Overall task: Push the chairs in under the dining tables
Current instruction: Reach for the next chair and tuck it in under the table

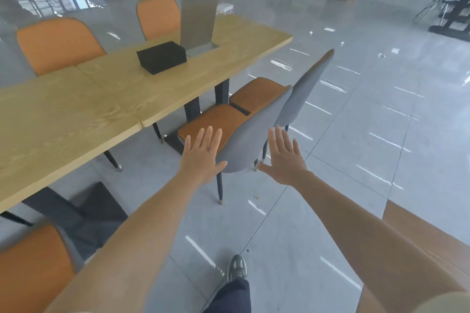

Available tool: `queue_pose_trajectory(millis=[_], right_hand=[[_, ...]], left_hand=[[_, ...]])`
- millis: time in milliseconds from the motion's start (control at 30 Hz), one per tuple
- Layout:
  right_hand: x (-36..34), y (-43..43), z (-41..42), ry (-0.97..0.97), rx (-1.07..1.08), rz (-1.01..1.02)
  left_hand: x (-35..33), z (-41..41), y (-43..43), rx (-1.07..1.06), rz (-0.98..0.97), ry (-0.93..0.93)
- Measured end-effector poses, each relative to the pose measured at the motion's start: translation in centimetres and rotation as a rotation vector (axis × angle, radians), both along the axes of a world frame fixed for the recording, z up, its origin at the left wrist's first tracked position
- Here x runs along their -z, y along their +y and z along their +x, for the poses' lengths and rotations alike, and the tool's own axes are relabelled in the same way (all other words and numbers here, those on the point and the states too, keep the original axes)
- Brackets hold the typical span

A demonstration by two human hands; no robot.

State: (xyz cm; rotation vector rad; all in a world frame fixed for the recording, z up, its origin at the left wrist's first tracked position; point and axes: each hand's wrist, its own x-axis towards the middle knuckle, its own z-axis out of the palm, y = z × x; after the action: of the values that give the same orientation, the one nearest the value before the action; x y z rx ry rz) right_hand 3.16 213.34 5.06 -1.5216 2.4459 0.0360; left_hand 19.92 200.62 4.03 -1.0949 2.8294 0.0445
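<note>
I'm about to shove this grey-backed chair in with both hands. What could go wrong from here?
1. The near chair sits skewed to the table, so its seat may hit the dark table leg.
2. The second chair stands close beside it and may get knocked.
3. The left hand and right hand are open and flat, so they may slip off it.

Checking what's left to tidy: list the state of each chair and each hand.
near grey-backed chair, pulled out, seat mostly clear of the table
next grey-backed chair, pulled out likewise
far-side orange chairs, tucked against the table
left hand, open, at the near chair's backrest
right hand, open, beside that backrest
</note>
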Motion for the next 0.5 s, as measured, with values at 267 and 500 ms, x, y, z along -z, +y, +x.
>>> queue_pose_trajectory(millis=[267,500], right_hand=[[-1.6,-9.7,-12.2,0.046,-0.027,0.047],[-0.6,-14.5,-20.5,0.023,-0.102,0.088]], left_hand=[[0.4,-13.2,-8.3,0.024,0.036,0.004],[1.2,-21.7,-11.0,0.011,0.086,-0.036]])
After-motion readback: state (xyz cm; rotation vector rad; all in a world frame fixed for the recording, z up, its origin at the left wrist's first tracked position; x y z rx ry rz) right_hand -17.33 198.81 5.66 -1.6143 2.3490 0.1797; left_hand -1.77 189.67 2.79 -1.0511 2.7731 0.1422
